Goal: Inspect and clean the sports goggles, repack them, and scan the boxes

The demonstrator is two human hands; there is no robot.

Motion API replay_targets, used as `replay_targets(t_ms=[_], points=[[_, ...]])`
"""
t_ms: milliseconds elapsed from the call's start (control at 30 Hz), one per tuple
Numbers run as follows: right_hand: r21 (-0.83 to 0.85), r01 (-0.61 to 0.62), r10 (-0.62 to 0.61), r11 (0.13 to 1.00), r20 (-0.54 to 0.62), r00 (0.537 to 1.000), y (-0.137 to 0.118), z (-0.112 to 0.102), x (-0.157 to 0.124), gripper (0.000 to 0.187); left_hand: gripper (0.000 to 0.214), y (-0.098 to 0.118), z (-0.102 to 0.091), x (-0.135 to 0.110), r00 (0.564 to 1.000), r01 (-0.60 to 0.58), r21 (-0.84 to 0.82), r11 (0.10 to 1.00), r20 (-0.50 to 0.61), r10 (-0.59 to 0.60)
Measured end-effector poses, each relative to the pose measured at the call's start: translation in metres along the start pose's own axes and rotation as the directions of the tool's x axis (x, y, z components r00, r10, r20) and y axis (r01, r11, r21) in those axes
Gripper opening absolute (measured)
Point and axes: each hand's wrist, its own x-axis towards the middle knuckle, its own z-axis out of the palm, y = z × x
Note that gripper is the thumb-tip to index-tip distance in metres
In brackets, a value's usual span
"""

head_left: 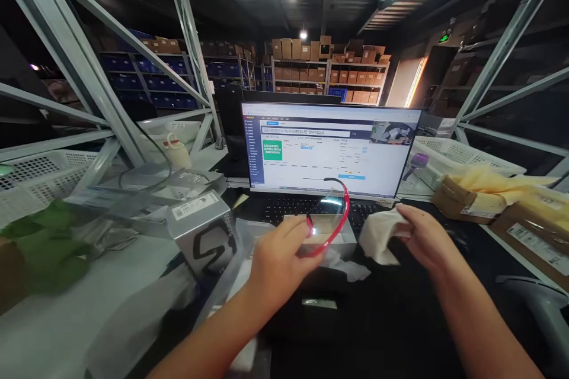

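Observation:
My left hand point(278, 254) is closed on a pair of glasses with clear lenses and curved red-and-black temples point(343, 219), held up in front of the keyboard point(284, 206). A soft white cloth point(380, 235), perhaps a tissue, hangs from the pinched fingers of my right hand point(424, 237), apart from the glasses. Behind the glasses, partly hidden, is a small open box point(347, 238) with crumpled clear plastic point(355, 269) at its front. Left of my left hand stands a closed silver box point(202, 234) with a black pattern and a white label.
A monitor point(311, 157) stands behind the keyboard. Brown cartons point(533, 243) with yellow packing and a barcode scanner point(533, 302) are on the right. Plastic bags point(142, 320), green cloth point(48, 243) and white baskets point(35, 183) lie left. Metal posts point(84, 53) frame the desk.

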Motion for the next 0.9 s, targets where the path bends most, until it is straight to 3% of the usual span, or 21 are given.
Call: replay_targets(t_ms=[67,133,167,233,267,300,333,367,467,500,567,633,733,833,900], points=[[0.12,0.024,-0.033,0.992,0.072,0.997,-0.003,0.024,-0.021,0.044,0.01,0.003,0.0,0.0,1.0,-0.025,0.005,1.0,0.009,0.025],[0.183,0.089,-0.131,0.979,0.232,0.964,-0.008,0.044,-0.046,0.045,0.007,0.005,0.002,-0.001,0.999,-0.044,0.009,0.999,0.027,0.044],[0.181,0.15,-0.206,0.972,0.346,0.916,-0.011,0.05,-0.058,0.043,0.009,0.007,0.002,-0.002,0.998,-0.047,0.005,0.999,0.044,0.047],[0.166,0.304,-0.343,0.938,0.56,0.754,-0.019,0.057,-0.076,0.04,0.02,0.009,0.004,-0.003,0.997,-0.037,-0.02,0.999,0.07,0.038],[0.17,0.366,-0.387,0.915,0.628,0.676,-0.022,0.058,-0.081,0.039,0.025,0.011,0.004,-0.004,0.996,-0.034,-0.037,0.999,0.078,0.037],[0.176,0.408,-0.416,0.896,0.657,0.629,-0.023,0.059,-0.084,0.037,0.028,0.012,0.004,-0.005,0.995,-0.037,-0.054,0.998,0.088,0.041],[0.184,0.424,-0.436,0.886,0.643,0.63,-0.023,0.059,-0.085,0.035,0.028,0.014,0.004,-0.007,0.994,-0.044,-0.064,0.997,0.1,0.05],[0.197,0.419,-0.448,0.886,0.591,0.671,-0.021,0.061,-0.086,0.029,0.027,0.016,0.005,-0.008,0.992,-0.061,-0.061,0.996,0.108,0.067],[0.243,0.373,-0.434,0.895,0.291,0.852,-0.008,0.071,-0.086,0.004,0.019,0.021,0.008,-0.014,0.982,-0.162,0.051,0.985,0.103,0.156],[0.239,0.367,-0.413,0.899,0.179,0.893,-0.004,0.076,-0.088,0.005,0.017,0.023,0.01,-0.017,0.978,-0.197,0.105,0.975,0.09,0.188],[0.181,0.36,-0.368,0.915,0.014,0.93,0.0,0.085,-0.094,0.013,0.015,0.026,0.016,-0.021,0.971,-0.24,0.175,0.955,0.047,0.236],[0.16,0.313,-0.306,0.936,-0.067,0.95,-0.003,0.09,-0.1,0.017,0.013,0.028,0.021,-0.024,0.965,-0.257,0.165,0.952,-0.002,0.261],[0.368,0.121,-0.125,0.922,-0.013,0.992,-0.014,0.086,-0.102,0.021,0.01,0.03,0.024,-0.025,0.954,-0.288,0.115,0.951,-0.049,0.295],[0.612,-0.116,0.054,0.783,0.119,0.991,-0.026,0.077,-0.092,0.029,0.008,0.03,0.024,-0.025,0.943,-0.322,0.132,0.937,-0.037,0.329],[0.675,-0.178,0.098,0.716,0.154,0.983,-0.032,0.072,-0.083,0.035,0.007,0.028,0.024,-0.025,0.937,-0.342,0.148,0.928,-0.023,0.349]])
